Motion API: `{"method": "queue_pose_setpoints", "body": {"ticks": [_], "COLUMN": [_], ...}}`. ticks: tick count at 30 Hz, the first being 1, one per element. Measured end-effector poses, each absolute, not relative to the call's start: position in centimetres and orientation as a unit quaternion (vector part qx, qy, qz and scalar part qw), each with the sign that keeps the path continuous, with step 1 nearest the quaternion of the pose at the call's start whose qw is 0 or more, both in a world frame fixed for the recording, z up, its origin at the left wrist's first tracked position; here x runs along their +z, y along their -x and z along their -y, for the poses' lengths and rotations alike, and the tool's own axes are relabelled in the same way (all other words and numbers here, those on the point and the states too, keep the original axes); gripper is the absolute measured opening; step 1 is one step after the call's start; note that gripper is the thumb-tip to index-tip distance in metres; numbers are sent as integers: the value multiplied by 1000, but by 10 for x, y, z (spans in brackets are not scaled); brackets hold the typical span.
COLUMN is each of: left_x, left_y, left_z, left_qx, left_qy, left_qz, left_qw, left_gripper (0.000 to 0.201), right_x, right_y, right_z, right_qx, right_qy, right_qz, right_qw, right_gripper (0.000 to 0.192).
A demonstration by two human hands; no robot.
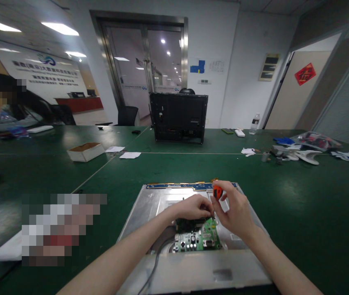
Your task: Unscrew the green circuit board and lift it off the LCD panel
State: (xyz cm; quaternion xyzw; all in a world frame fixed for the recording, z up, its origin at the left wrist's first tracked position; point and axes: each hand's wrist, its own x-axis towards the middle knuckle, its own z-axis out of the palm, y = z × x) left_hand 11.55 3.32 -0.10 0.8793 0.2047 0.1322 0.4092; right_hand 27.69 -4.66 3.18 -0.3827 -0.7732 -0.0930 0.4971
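Note:
My right hand [235,209] grips a screwdriver [217,192] by its orange and black handle, and the tool stands roughly upright. Its tip end is down by the upper right corner of a green circuit board [210,233]. My left hand [197,207] is closed beside the lower end of the screwdriver, fingertips pinched together; whatever lies between them is hidden. The board sits on the silver metal back of a flat display panel [174,266]. A blue circuit strip [174,186] runs along the panel's far edge. A grey cable [157,262] lies left of the board.
Beyond the panel, a black monitor [179,116] stands on the green table [312,213]. An open white box [86,152] is at left, a water bottle [254,124] at back right, and plastic bags [317,140] lie far right. Another person [17,102] sits at far left.

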Motion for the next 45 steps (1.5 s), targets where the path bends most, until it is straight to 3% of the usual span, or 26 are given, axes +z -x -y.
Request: {"method": "queue_pose_setpoints", "body": {"ticks": [6, 14, 22, 30, 38, 45], "left_x": [-2, -3, 0, 0, 3, 3], "left_y": [-116, -116, -116, -116, -117, -117], "left_z": [-34, -33, -33, -32, -31, -31], "left_qx": [134, 123, 120, 113, 112, 113], "left_qy": [-883, -884, -885, -884, -881, -879], "left_qz": [-216, -222, -223, -230, -229, -230], "left_qw": [395, 393, 392, 392, 398, 402], "left_gripper": [10, 8, 10, 14, 13, 14], "right_x": [34, 38, 32, 38, 28, 30], "right_y": [-276, -276, -278, -277, -278, -276], "right_z": [46, 50, 46, 49, 45, 46], "right_qx": [-120, -86, -94, -81, -86, -58], "right_qy": [401, 387, 401, 403, 419, 434], "right_qz": [758, 774, 753, 755, 719, 722], "right_qw": [500, 494, 512, 511, 547, 536], "right_gripper": [30, 46, 28, 39, 27, 34]}}
